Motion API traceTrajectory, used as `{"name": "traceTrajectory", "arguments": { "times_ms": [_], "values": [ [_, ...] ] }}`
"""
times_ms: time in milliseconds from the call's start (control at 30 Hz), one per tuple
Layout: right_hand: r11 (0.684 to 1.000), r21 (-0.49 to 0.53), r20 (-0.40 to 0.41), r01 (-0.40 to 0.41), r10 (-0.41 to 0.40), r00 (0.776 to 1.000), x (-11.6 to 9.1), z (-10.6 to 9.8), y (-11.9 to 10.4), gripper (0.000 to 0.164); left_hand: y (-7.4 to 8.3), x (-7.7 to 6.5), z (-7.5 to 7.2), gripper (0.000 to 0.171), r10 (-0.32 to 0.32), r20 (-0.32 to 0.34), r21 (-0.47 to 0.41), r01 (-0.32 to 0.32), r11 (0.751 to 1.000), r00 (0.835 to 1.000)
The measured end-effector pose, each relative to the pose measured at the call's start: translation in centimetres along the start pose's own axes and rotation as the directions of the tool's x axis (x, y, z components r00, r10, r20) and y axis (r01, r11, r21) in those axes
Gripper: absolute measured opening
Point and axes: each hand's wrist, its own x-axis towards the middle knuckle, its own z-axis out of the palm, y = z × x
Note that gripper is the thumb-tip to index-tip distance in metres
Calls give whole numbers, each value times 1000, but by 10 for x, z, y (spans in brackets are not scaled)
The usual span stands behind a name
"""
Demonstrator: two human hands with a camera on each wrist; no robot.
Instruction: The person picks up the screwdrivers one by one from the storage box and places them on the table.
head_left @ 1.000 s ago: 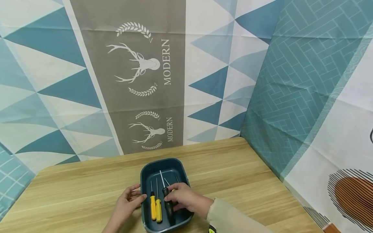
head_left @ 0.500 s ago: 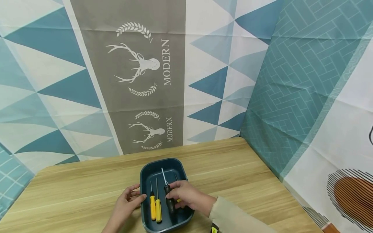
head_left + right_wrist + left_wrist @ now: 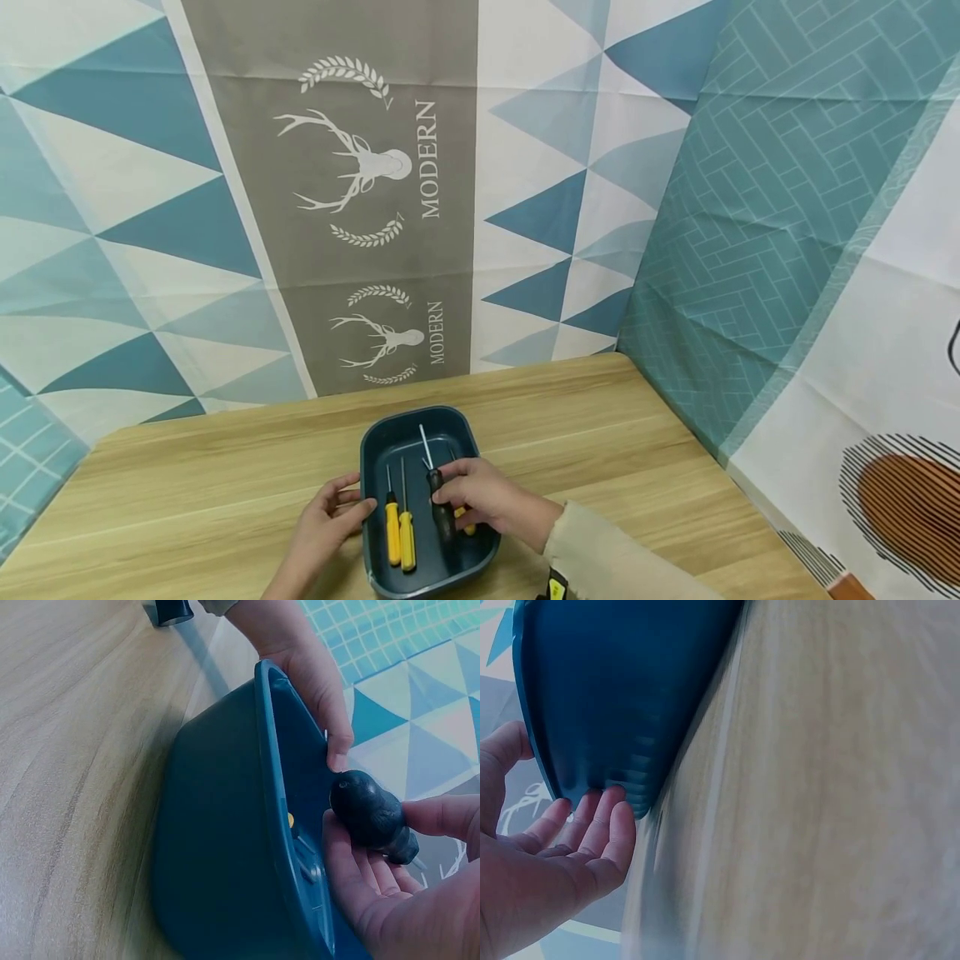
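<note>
A dark blue plastic tray [image 3: 382,583] stands on the wooden table. My left hand [image 3: 327,521] holds its left wall, thumb over the rim and the other fingers against the outside, as the left wrist view also shows. My right hand [image 3: 487,500] pinches the black handle of a screwdriver [image 3: 442,510] between thumb and fingers, over the tray, its shaft pointing away from me. In the right wrist view the black handle [image 3: 367,806] is above the rim. Two yellow-handled screwdrivers, one black-necked [image 3: 393,531] and one plain [image 3: 407,543], lie in the tray's left half.
Another yellow handle [image 3: 469,528] lies in the tray under my right hand, mostly hidden. The wooden tabletop [image 3: 585,450] meets a patterned cloth backdrop [image 3: 525,208] behind and at the right. A dark band with a yellow mark [image 3: 557,585] shows at my right sleeve.
My right hand has shifted slightly right and away from me, carrying the black screwdriver with it. More of the yellow handle beneath it shows. The left hand and the tray stay put.
</note>
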Motion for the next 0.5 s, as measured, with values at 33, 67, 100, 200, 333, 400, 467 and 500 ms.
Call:
{"name": "traceTrajectory", "arguments": {
  "times_ms": [33,67,100,200,333,400,467,500],
  "values": [
    [1000,0,-1,3,-3,1000,0,-1,0,40,0,0,0,61,1,1,0,-1,1000,1000],
    [1000,2,-1,5,-5,1000,0,-1,0,41,0,0,1,61,1,0,0,-1,1000,1000],
    [1000,1,-4,6,-6,1000,0,-2,0,41,1,0,1,61,0,0,0,0,1000,1000],
    [1000,1,-11,5,-5,1000,-1,-3,-1,41,1,0,1,61,-4,-2,-2,4,1000,1000],
    [1000,5,-20,6,-6,1000,-3,-4,-3,41,1,0,1,61,-11,-5,0,11,1000,1000],
    [1000,11,-21,10,-10,1000,-4,-5,-3,41,1,0,2,61,-13,-6,-2,13,1000,1000],
    [1000,12,-21,14,-14,1000,-3,-6,-4,41,1,0,1,61,-15,-6,-3,15,1000,1000],
    [1000,14,-21,17,-17,1000,-3,-6,-4,42,1,0,1,61,-16,-5,-5,16,1000,1000]
  ]
}}
